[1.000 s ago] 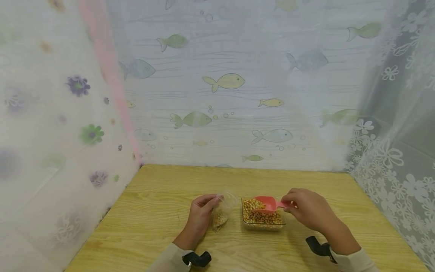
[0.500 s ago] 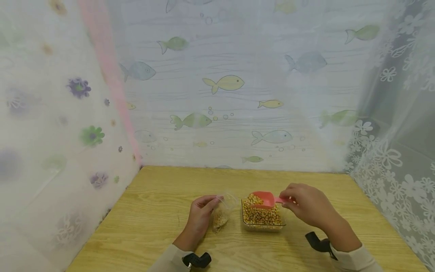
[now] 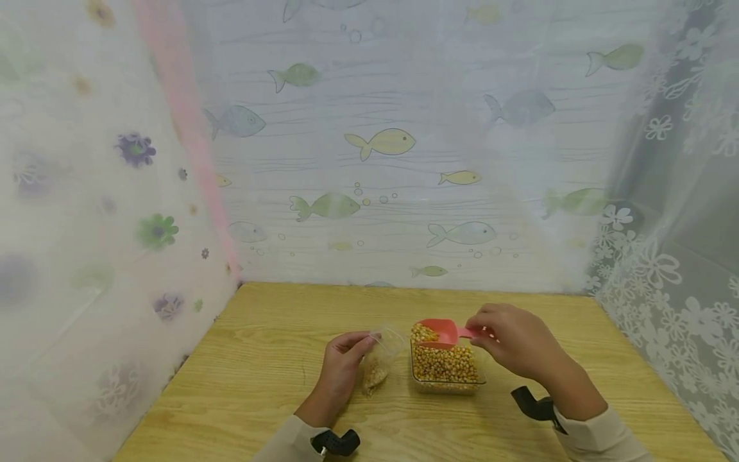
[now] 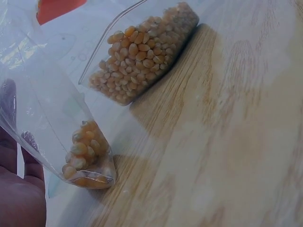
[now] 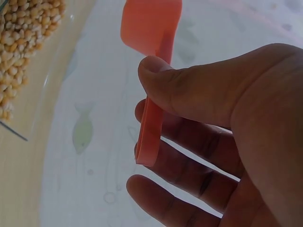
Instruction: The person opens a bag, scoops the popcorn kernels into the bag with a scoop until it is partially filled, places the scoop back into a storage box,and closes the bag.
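My left hand (image 3: 342,362) pinches the upper edge of a clear plastic bag (image 3: 382,350), whose mouth gapes toward the right. Corn kernels (image 4: 86,149) lie in the bottom of the bag. Between thumb and fingers, my right hand (image 3: 516,337) holds the handle of a pink scoop (image 3: 446,332). The scoop carries a heap of kernels at its front and hovers over the back of a glass container (image 3: 447,387) full of corn kernels (image 3: 446,364). In the right wrist view the scoop's handle (image 5: 152,130) runs under the thumb.
A wooden table (image 3: 277,321) bears the container, which stands just right of the bag. Behind it hangs a curtain with fish (image 3: 392,212), and a flowered curtain (image 3: 115,276) closes the left side. A black wrist mount (image 3: 335,443) sits on each forearm.
My right hand has lifted the loaded scoop out of the corn and carried it left, toward the bag. My left hand and the bag have stayed nearly still.
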The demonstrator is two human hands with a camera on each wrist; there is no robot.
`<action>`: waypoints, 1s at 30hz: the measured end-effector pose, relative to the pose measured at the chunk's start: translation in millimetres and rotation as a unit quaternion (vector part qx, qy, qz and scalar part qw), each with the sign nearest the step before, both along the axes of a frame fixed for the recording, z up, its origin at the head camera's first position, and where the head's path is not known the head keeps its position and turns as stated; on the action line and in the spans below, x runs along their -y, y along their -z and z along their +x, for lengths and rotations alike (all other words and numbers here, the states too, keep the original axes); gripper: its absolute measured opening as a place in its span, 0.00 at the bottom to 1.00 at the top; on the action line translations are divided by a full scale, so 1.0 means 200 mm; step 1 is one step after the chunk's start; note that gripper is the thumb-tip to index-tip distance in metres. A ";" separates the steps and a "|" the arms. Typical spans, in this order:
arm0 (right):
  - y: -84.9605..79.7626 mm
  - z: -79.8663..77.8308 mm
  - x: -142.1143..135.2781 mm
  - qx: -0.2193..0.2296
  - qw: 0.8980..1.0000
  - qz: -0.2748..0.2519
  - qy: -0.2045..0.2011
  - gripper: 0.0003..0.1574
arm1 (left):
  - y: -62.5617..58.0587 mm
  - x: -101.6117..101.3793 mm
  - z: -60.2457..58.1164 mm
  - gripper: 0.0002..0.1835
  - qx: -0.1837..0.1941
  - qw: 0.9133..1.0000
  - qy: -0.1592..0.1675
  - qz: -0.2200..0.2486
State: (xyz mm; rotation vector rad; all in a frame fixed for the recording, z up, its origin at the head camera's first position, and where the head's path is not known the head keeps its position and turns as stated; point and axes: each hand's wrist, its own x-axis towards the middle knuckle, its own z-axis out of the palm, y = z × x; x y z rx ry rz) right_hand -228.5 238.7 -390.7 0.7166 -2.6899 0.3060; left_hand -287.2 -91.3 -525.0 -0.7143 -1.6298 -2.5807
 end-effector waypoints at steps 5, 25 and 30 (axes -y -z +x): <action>-0.02 0.00 0.02 -0.003 1.000 -0.003 -0.004 0.08 | -0.01 -0.01 0.01 0.13 0.010 1.000 -0.004 -0.002; -0.07 -0.04 0.13 -0.010 0.999 0.008 -0.034 0.08 | -0.03 -0.01 0.01 0.10 0.022 1.000 -0.010 -0.009; -0.08 -0.05 0.16 -0.007 0.999 0.014 -0.043 0.08 | -0.04 -0.01 0.02 0.09 0.032 0.999 -0.012 -0.017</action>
